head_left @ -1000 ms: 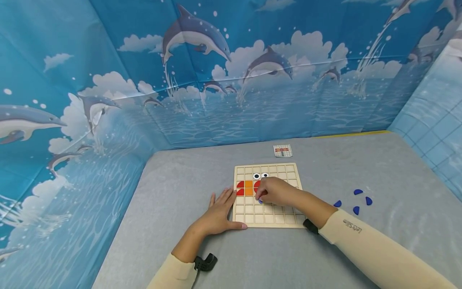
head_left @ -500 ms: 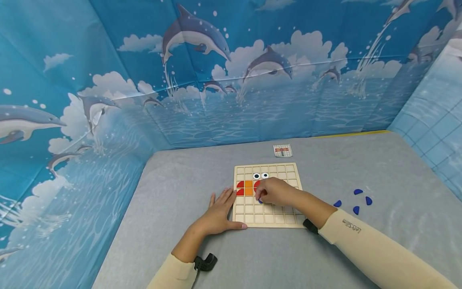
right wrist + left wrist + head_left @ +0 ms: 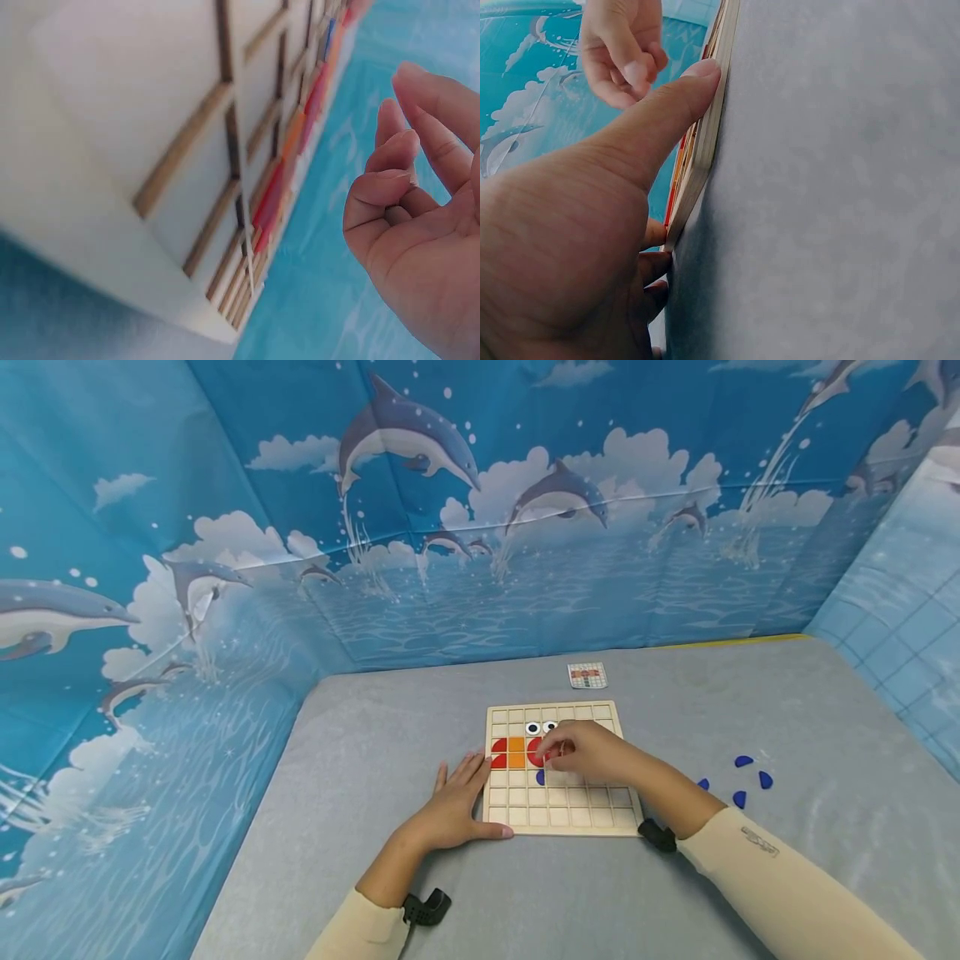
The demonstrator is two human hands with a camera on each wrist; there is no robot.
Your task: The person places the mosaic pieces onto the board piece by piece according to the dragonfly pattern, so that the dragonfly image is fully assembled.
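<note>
A wooden grid board [image 3: 592, 817] lies on the grey table. My left hand [image 3: 450, 810] rests at its left side, fingertips at the left edge and thumb on the front left corner. Above the board's middle my right hand [image 3: 588, 753] hovers with fingers loosely bent; the right wrist view shows nothing between them. Just left of and below these fingers, a blue piece [image 3: 541, 777] sits in a cell under a red rounded shape [image 3: 534, 752]. Red quarter pieces [image 3: 499, 761], orange squares [image 3: 516, 752] and two eye pieces [image 3: 532, 728] also fill cells. The right hand hides some cells.
Several loose blue pieces [image 3: 765, 779] lie on the table right of the board. A small pattern card [image 3: 587, 675] lies behind the board. A blue dolphin-print curtain [image 3: 465, 602] stands along the table's back and left side.
My right hand has lifted off the blue piece and shifted slightly right, its fingers parting, so the piece shows in its cell. The left hand has stayed in place.
</note>
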